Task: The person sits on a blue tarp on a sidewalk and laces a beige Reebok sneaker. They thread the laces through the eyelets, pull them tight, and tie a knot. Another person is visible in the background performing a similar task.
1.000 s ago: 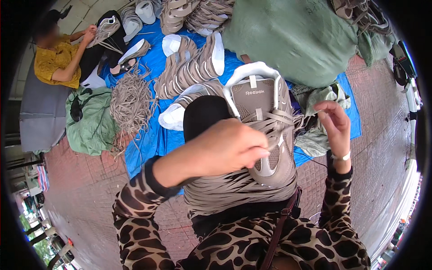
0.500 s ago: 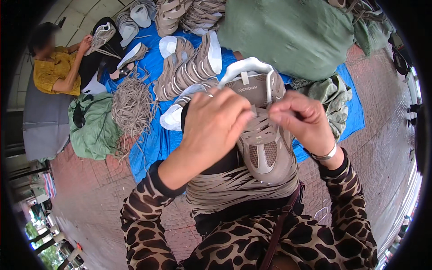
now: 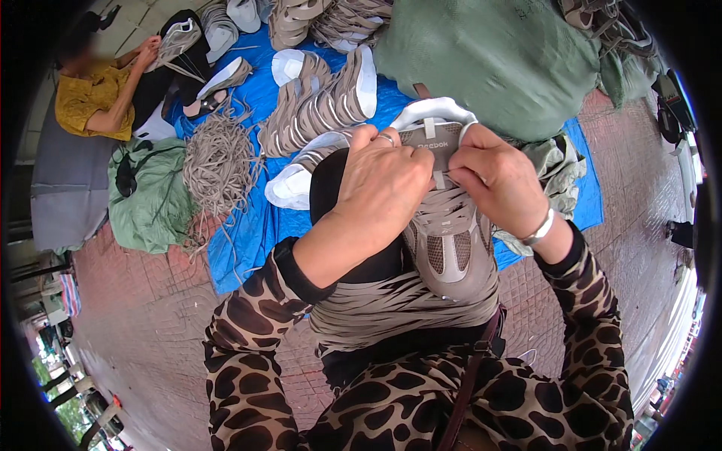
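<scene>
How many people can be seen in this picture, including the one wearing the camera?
2. The wearer, whose left hand and right hand grip a grey shoe in the lap, and a second person sitting at upper left beside the blue tarp. Others may be hidden.

Soft, even daylight fills the scene, bright but without hard shadows or glare; the blue tarp (image 3: 248, 240) and green sack (image 3: 489, 60) show saturated colour. The fisheye lens bends the brick paving (image 3: 135, 316) toward a black circular rim. The centre is sharp; detail softens and smears near the edges.
</scene>
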Tool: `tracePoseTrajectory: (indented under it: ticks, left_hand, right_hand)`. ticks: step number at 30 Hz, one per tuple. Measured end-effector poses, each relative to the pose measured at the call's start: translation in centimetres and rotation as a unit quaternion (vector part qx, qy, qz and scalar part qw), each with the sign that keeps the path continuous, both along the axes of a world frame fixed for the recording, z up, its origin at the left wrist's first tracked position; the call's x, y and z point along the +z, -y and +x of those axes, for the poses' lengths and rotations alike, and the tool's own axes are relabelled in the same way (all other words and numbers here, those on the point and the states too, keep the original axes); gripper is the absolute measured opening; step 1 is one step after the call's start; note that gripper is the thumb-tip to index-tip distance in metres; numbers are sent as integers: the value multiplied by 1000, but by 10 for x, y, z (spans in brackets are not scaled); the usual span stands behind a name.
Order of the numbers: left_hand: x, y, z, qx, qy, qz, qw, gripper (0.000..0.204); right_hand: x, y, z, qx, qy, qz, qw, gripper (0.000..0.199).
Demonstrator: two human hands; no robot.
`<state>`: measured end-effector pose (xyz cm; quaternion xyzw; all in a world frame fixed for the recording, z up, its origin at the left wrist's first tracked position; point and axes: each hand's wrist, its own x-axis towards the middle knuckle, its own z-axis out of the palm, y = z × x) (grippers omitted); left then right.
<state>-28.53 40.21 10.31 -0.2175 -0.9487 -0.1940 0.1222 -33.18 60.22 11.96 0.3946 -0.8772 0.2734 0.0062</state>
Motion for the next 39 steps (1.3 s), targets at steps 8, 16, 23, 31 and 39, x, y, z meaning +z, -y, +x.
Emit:
tracePoseTrajectory:
  ticks: [8,16,23,31,39]
  left_hand:
    - [0,8,-1,-6,36,32,999,13]
    - [5,5,-7,-7,78,-9,997,10]
    - [18,30,21,-7,-67,-51,996,13]
    - [-30,200,75,273,-157,-244,917,12]
    - [-95,351,201,653,-30,-222,724,13]
  right_hand:
    - [2,-5,-10,33,31,-23,999,10]
    - [-20,7,-9,8,-25,-20,999,10]
    - [-23,-27,35,-141,-6,-184,973,20]
    - [-55,-45,51,-195,218,-269,917,11]
    - [-28,-79,42,-134,7,-9,991,20]
